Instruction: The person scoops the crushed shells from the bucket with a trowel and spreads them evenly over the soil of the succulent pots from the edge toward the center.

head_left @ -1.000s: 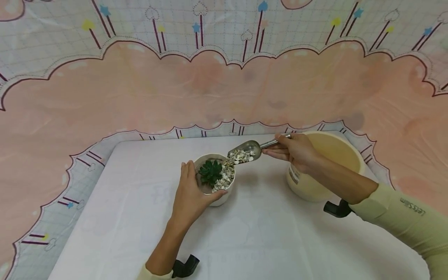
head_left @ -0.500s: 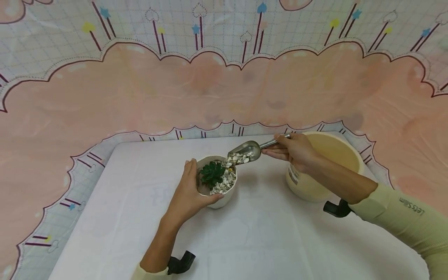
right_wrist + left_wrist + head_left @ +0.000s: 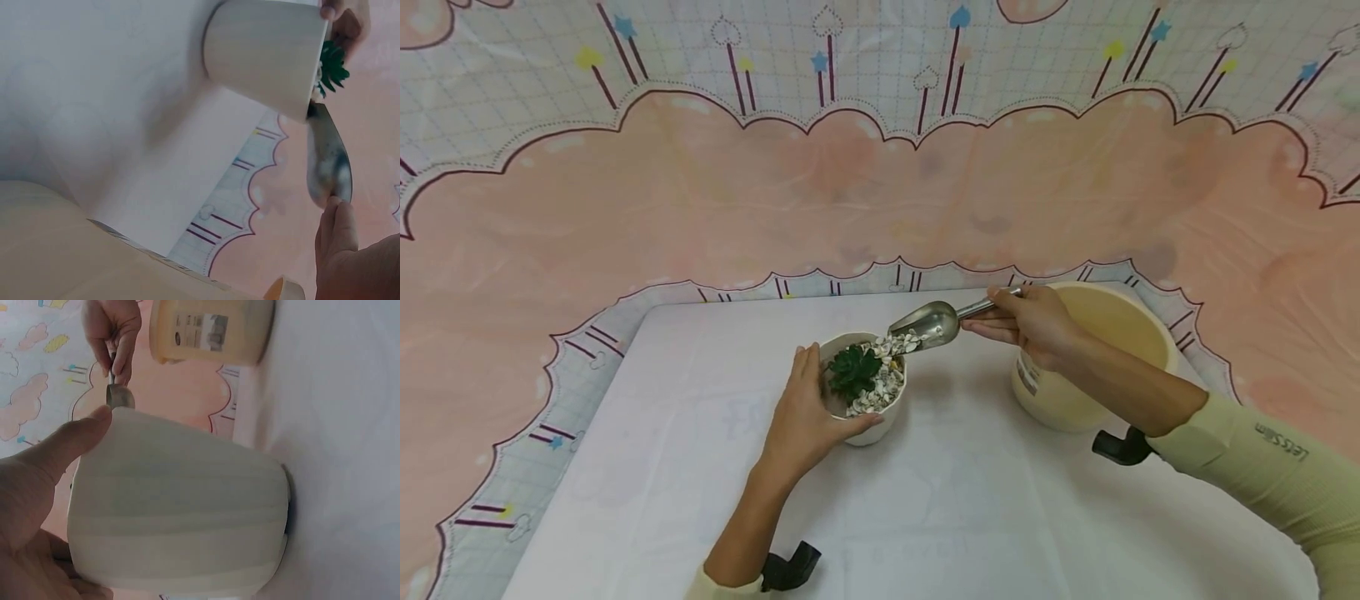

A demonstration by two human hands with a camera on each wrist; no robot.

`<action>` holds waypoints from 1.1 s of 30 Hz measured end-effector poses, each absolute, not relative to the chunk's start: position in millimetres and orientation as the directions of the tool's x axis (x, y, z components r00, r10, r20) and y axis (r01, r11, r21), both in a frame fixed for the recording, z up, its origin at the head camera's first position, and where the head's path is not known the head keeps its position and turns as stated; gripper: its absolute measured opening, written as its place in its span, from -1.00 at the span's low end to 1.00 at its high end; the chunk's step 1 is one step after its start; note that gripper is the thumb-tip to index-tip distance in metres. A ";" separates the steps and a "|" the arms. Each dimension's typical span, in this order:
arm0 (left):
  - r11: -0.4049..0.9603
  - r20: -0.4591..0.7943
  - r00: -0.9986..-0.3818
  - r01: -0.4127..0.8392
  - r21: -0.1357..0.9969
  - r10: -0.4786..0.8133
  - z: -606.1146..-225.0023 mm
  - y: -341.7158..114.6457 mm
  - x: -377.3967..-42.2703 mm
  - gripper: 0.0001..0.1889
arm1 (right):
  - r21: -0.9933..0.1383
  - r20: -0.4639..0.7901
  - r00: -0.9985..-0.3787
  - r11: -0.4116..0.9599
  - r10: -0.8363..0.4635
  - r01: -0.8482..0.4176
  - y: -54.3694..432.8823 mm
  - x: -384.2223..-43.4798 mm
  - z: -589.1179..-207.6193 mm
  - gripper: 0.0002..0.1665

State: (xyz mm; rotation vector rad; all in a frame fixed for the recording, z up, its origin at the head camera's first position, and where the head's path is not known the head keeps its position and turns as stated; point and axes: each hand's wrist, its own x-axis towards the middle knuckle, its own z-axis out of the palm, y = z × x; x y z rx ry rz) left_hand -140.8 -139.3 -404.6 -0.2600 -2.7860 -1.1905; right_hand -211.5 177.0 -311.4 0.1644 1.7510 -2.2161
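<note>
A white plant pot (image 3: 175, 506) stands on the white tabletop, with a dark green succulent (image 3: 853, 372) and pale stone chips (image 3: 883, 390) over part of its inside. My left hand (image 3: 802, 425) grips the pot by its rim, thumb on the near side and fingers on the left. From the right, my right hand (image 3: 1041, 325) holds the handle of a metal scoop (image 3: 936, 321). The scoop tilts down to the left, its lip at the pot's right rim. More chips lie toward that lip. In the right wrist view the scoop's underside (image 3: 329, 156) hides its load.
To the right, a large cream bucket (image 3: 1067, 408) with a label stands under my right forearm. The white table (image 3: 925, 517) ends at a back edge close behind the pot and bucket. Beyond hangs a patterned pink and white cloth (image 3: 880, 200).
Stone chips have slid down the scoop toward the pot, leaving fewer in its bowl. The pot and my left hand have shifted slightly right. My right hand has stayed nearly still.
</note>
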 end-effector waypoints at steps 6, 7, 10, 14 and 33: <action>0.660 0.134 -0.971 0.234 0.714 0.199 -403.4 -150.2 -148.2 0.39 | -0.930 -0.269 -0.948 -0.211 -0.170 0.301 177.7 -211.6 -312.3 -0.70; 0.657 0.130 -0.970 0.234 0.717 0.205 -402.9 -150.7 -148.3 0.39 | -0.930 -0.267 -0.948 -0.211 -0.171 0.300 177.7 -211.8 -312.6 -0.70; 0.650 0.113 -0.974 0.214 0.729 0.194 -401.0 -149.3 -146.2 0.41 | -0.930 -0.267 -0.949 -0.212 -0.170 0.300 177.9 -212.5 -313.5 -0.71; 0.653 0.097 -0.986 0.164 0.740 0.138 -400.0 -143.6 -140.8 0.43 | -0.919 -0.301 -0.940 -0.214 -0.161 0.331 177.7 -213.7 -315.3 -0.71; 0.652 0.118 -0.975 0.214 0.727 0.189 -404.8 -149.0 -148.6 0.37 | -0.907 -0.322 -0.934 -0.233 -0.154 0.351 174.6 -220.5 -319.5 -0.70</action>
